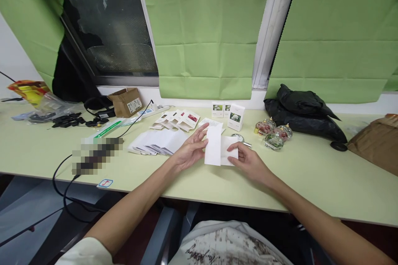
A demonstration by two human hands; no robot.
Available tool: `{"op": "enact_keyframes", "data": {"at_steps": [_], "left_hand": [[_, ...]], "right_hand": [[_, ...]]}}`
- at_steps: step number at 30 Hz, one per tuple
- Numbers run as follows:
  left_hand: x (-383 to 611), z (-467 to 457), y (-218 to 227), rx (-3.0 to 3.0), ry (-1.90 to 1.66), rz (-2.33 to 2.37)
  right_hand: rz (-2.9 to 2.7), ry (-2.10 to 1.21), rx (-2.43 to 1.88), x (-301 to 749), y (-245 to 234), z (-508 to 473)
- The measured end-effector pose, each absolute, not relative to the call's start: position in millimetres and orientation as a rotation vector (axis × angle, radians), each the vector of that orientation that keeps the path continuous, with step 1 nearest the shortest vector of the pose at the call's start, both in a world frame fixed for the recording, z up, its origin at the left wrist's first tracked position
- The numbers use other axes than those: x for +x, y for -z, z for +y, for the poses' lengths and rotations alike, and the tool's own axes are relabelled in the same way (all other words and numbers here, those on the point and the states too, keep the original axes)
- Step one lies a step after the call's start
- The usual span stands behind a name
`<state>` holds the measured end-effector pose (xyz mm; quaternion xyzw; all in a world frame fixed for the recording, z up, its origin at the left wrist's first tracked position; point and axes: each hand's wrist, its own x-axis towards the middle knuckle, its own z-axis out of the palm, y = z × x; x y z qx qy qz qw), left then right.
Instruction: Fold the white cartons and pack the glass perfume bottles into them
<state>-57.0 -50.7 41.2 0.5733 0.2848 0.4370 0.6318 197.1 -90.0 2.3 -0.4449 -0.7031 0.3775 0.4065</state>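
Between my hands, just above the table, is a blank white paper carton (213,149) with two panels meeting at an upright fold. My left hand (190,151) holds its left edge with the thumb in front, the other fingers partly behind it. On the right side, my right hand (248,162) pinches the lower panel between thumb and fingers. To the left lies a fanned stack of flat white cartons (160,141). Behind it are several printed cartons (188,120) with flower pictures. One upright carton (235,118) with a white flower stands beyond my right hand.
Several glass perfume bottles (273,141) lie right of my hands, before black plastic bags (303,112). A brown cardboard box (377,143) sits far right. At left are an open carton box (127,102), black small parts (70,120) and a cable (56,174) over the table edge.
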Motion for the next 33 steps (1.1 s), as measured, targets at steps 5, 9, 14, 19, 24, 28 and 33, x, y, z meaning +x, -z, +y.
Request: {"op": "enact_keyframes", "data": {"at_steps": [5,9,14,19,24,28,33], "left_hand": [[-43.5,-61.9,-38.3,1.451,-1.083,0.707],[-29.7,-63.7,-27.9,1.468,-1.043,0.818],[-26.1,-50.8,-21.8,1.435,-1.072,0.787],[-25.3,-55.4,-22.9,1.596,-1.048,0.719],[-24.9,-65.1,-26.7,1.780,-0.887,0.725],[-39.0,-27.5,-38.5,2.131,-0.889,0.863],[-51.1,55.4,-49.0,2.568,-0.522,1.243]], "right_hand": [[-1.661,-0.884,-1.093,195.6,-3.6,-84.5],[-1.588,-0.974,-0.963,191.3,-12.1,-95.4],[-1.446,-1.101,-0.901,193.8,-18.6,-98.7],[-1.436,-1.244,-0.864,199.8,-13.5,-81.4],[-1.487,-1.196,-0.921,202.9,-11.9,-73.5],[-1.490,-1.081,-1.040,212.9,-14.6,-69.9],[-1.495,-1.040,-1.135,221.8,-16.9,-66.1]]}}
